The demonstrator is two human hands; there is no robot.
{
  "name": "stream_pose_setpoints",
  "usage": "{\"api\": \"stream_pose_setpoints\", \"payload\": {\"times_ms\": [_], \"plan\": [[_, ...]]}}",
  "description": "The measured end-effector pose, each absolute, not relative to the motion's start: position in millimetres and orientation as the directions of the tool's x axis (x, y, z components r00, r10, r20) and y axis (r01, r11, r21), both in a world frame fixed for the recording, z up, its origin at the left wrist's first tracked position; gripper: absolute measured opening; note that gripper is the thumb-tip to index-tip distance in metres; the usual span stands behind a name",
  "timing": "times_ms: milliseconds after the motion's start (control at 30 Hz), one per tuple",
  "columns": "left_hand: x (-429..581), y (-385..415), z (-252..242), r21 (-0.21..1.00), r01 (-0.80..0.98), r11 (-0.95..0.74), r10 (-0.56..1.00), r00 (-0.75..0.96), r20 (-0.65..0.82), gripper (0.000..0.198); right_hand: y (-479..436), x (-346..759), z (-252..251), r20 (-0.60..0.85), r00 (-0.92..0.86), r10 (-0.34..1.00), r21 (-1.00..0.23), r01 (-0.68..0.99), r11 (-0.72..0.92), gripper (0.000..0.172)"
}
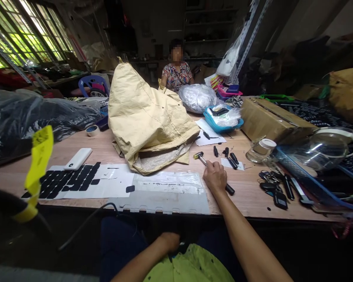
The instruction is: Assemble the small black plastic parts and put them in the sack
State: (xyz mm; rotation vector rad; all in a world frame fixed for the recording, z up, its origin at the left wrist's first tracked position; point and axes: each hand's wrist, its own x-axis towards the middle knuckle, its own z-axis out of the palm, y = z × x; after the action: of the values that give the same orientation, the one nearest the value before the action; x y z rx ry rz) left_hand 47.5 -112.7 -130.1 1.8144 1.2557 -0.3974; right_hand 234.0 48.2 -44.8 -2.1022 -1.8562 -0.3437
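Note:
My right hand (215, 175) is closed around a small hammer (202, 159) lying over the table. Its yellowish head points away from me, and the black grip's end shows beyond the hand. Low by my lap, my left hand (170, 241) looks curled; its fingers are in shadow, and anything in them is hidden. Left of the hammer lies a clear plastic sheet (167, 201) on the table's front edge. Beside that, a white sheet (114, 184) bears rows of black rounded pieces (82, 178). One loose black piece (130, 188) sits at the sheet's right edge.
A large tan sack (150, 113) slumps mid-table. Black handled tools (233, 158), keys (272, 178), a jar (260, 150) and a cardboard box (273, 117) stand right. A white power bank (78, 158) and tape roll (92, 130) lie left. A person (177, 72) sits opposite.

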Motion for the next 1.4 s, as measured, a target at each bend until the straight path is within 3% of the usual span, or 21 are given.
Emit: {"api": "stream_pose_setpoints", "payload": {"times_ms": [100,167,233,300,333,433,500,600,800,900,1133,1400], "plan": [[48.9,-111.2,-80.2,0.434,0.855,-0.284,0.546,0.516,-0.660,0.037,48.9,234.7,-46.7,0.387,0.122,0.914,-0.073,0.992,-0.102,0.029],[45.5,-99.9,-39.3,0.588,0.728,-0.353,0.422,0.685,-0.594,0.036,49.1,235.3,-48.2,0.393,0.120,0.912,-0.071,0.992,-0.100,0.029],[40.6,-77.7,-3.9,0.825,0.491,-0.281,0.362,0.850,-0.383,0.032,49.2,235.8,-49.6,0.399,0.119,0.909,-0.069,0.993,-0.099,0.029],[37.1,-44.8,18.8,0.934,0.306,-0.186,0.473,0.861,-0.189,0.032,49.2,236.0,-50.6,0.405,0.117,0.907,-0.062,0.993,-0.100,0.029],[36.4,-25.3,24.8,0.941,0.299,-0.160,0.591,0.793,-0.151,0.033,49.1,236.0,-50.8,0.406,0.115,0.906,-0.059,0.993,-0.100,0.029],[38.4,36.0,27.9,0.809,0.568,-0.155,0.931,0.358,-0.073,0.030,48.6,235.2,-49.8,0.402,0.111,0.909,-0.057,0.994,-0.096,0.030],[40.1,70.3,24.6,0.619,0.785,0.008,0.996,0.048,-0.073,0.028,47.8,234.1,-48.2,0.395,0.112,0.912,-0.060,0.994,-0.096,0.030],[39.3,101.3,21.1,0.455,0.865,0.213,0.977,-0.192,-0.092,0.031,46.4,232.2,-46.2,0.390,0.118,0.913,-0.060,0.993,-0.103,0.030],[39.4,121.4,25.7,0.522,0.815,0.251,0.951,-0.307,0.022,0.048,43.6,231.2,-46.4,0.398,0.106,0.911,-0.050,0.994,-0.094,0.029],[47.9,132.7,29.6,0.575,0.777,0.256,0.932,-0.356,0.068,0.047,42.5,231.8,-46.9,0.398,0.103,0.911,-0.041,0.995,-0.095,0.028],[58.3,144.1,31.3,0.477,0.829,0.291,0.946,-0.324,-0.013,0.036,42.1,231.6,-49.1,0.405,0.104,0.908,-0.042,0.995,-0.095,0.029],[55.7,132.7,26.7,0.450,0.855,0.257,0.958,-0.287,-0.002,0.039,43.4,231.0,-49.2,0.402,0.110,0.909,-0.044,0.994,-0.101,0.029]]}}
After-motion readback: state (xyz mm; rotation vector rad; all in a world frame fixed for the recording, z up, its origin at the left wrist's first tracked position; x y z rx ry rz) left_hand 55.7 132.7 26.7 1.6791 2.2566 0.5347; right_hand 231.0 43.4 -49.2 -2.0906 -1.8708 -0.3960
